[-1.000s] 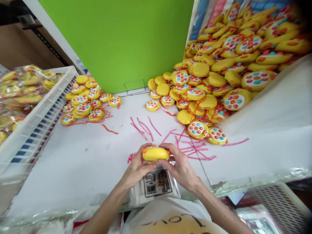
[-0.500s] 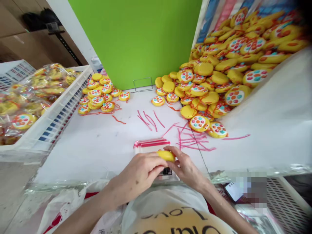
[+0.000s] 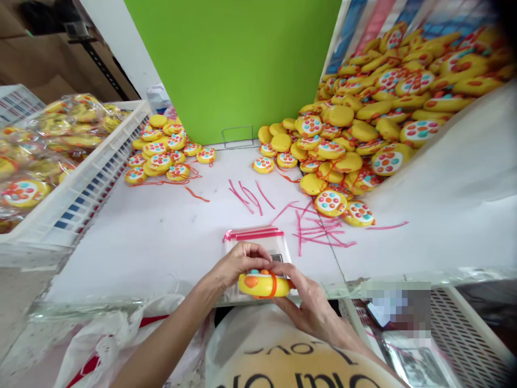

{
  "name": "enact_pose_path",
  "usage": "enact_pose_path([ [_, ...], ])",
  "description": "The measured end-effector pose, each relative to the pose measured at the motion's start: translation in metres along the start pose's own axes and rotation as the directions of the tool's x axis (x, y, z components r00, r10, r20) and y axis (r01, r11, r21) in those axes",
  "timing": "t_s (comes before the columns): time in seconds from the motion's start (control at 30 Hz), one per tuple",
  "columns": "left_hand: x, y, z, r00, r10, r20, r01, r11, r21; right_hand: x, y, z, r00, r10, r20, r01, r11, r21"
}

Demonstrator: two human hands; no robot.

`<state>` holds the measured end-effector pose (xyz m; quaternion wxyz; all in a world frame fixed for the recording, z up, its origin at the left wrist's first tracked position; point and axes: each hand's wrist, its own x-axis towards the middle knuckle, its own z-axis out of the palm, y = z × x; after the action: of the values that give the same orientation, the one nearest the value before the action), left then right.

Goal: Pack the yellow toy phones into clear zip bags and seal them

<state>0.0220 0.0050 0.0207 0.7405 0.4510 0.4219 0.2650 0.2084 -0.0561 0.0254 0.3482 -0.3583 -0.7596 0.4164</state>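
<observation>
A yellow toy with coloured dots [image 3: 258,285] is held on edge in front of my body, with a band of orange cord [image 3: 273,284] running round it. My right hand [image 3: 305,296] grips its right end between the thumb below and the fingers above. Along its far upper side, my left hand [image 3: 246,258] has bent fingers pressed together; whatever they pinch is hidden. Under and beyond both hands lies a stack of clear plastic bags [image 3: 254,233] with pink-red edges, partly covered by the hands and the toy.
Loose pink strips [image 3: 319,231] lie on the white table [image 3: 133,237]. A small toy pile [image 3: 159,153] is at left, a large heap [image 3: 343,140] at right. A white crate [image 3: 86,178] of bagged toys stands left. A green panel [image 3: 238,64] rises behind; a wire stand [image 3: 238,137] is at its foot.
The toy has come nearer my body and turned, so its orange cord band now shows. My left hand has shifted from covering its left side to its far upper side.
</observation>
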Motion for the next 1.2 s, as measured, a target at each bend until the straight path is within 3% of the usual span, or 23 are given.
enact_pose_path([
  [0.07,0.000,-0.005,-0.002,1.000,0.010,-0.029,-0.010,1.000,0.021,-0.001,0.001,0.001,0.999,0.048,-0.012,-0.048,0.999,0.019],
  [0.13,-0.001,-0.013,-0.006,0.977,0.124,-0.175,-0.091,0.978,0.185,0.000,0.004,0.000,0.989,0.138,-0.061,-0.133,0.988,0.075],
  [0.2,-0.001,-0.024,-0.008,0.891,0.302,-0.338,-0.146,0.897,0.417,0.003,0.012,-0.002,0.945,0.295,-0.145,-0.259,0.940,0.222],
  [0.27,0.000,-0.038,-0.006,0.810,0.430,-0.399,-0.154,0.812,0.563,0.006,0.022,-0.006,0.858,0.475,-0.195,-0.355,0.823,0.442],
  [0.33,0.005,-0.053,0.000,0.794,0.491,-0.359,-0.167,0.743,0.648,0.009,0.032,-0.011,0.787,0.587,-0.190,-0.356,0.684,0.637],
  [0.4,0.012,-0.068,0.009,0.782,0.566,-0.263,-0.153,0.583,0.798,0.012,0.038,-0.016,0.757,0.629,-0.174,-0.310,0.581,0.753],
  [0.5,0.020,-0.085,0.016,0.781,0.616,-0.101,-0.086,0.266,0.960,0.016,0.041,-0.020,0.731,0.660,-0.176,-0.258,0.506,0.823],
  [0.57,0.020,-0.090,0.017,0.784,0.620,-0.046,-0.072,0.163,0.984,0.020,0.042,-0.020,0.715,0.677,-0.172,-0.252,0.479,0.841],
  [1.07,0.023,-0.078,0.012,0.755,0.655,-0.031,-0.063,0.119,0.991,0.042,0.048,-0.009,0.679,0.730,-0.075,-0.232,0.311,0.922],
  [1.2,0.025,-0.075,0.010,0.758,0.651,-0.024,-0.057,0.102,0.993,0.045,0.049,-0.011,0.675,0.734,-0.077,-0.266,0.339,0.902],
])
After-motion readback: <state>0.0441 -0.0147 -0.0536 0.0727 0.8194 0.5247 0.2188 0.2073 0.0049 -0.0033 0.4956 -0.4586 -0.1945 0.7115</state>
